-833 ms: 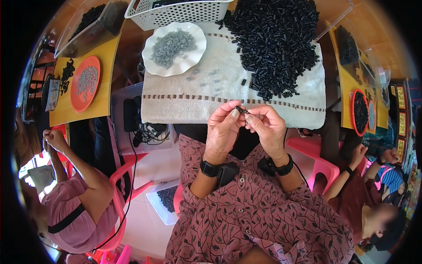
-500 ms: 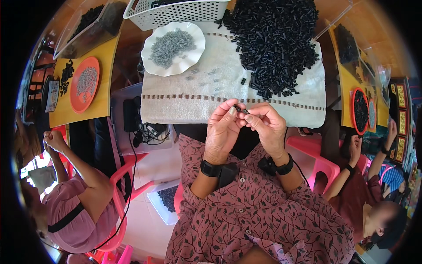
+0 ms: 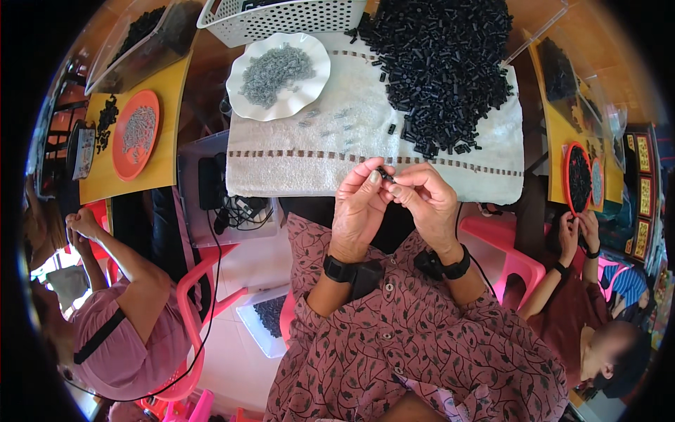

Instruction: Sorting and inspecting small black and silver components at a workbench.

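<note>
My left hand (image 3: 358, 204) pinches a small black cylindrical piece (image 3: 384, 173) between thumb and fingertips, just off the near edge of the towel-covered table. Right beside it, my right hand (image 3: 427, 204) is closed, its thumb and forefinger meeting at the same piece; whether they also hold a tiny part is too small to tell. Beyond my hands lies a big heap of black cylindrical pieces (image 3: 443, 77). To the left a white wavy-rimmed plate (image 3: 320, 79) bears a pile of small clear-grey pieces (image 3: 278, 74). Several such clear pieces (image 3: 341, 114) lie loose on the towel (image 3: 295, 172).
A white perforated basket (image 3: 288, 24) stands at the back. Co-workers sit at yellow tables on both sides, with an orange plate (image 3: 119, 158) left and a red-rimmed plate (image 3: 567, 172) right. Cables (image 3: 242, 211) and a tub of black pieces (image 3: 271, 316) are below, left.
My hands stay nearly in place, and the black piece has tilted slightly between my fingertips. The co-worker on the right has brought both hands together.
</note>
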Motion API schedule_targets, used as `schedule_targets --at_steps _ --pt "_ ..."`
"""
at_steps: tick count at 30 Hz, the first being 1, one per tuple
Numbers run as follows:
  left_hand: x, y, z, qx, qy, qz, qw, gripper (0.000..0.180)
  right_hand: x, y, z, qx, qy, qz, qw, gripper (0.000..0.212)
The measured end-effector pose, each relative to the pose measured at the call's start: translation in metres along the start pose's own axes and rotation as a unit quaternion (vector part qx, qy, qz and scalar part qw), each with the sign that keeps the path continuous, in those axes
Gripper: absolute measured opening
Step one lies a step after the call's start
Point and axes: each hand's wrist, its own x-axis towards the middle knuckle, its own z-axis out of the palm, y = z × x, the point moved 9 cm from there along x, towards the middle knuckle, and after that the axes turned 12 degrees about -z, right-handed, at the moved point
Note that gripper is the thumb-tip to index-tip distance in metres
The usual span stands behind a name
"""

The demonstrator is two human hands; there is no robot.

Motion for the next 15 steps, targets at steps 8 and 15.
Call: schedule_targets --at_steps 8,15 --pt "-0.0006 0.0022 0.001 0.004 -0.003 0.011 1.0 0.025 0.0012 0.0007 0.0002 -0.055 -0.003 -0.026 0.998 0.01" --pt "-0.0019 0.005 0.0032 0.034 0.001 0.026 0.999 0.024 0.0011 -0.0024 -0.0006 -0.085 -0.004 -0.039 0.996 0.01"
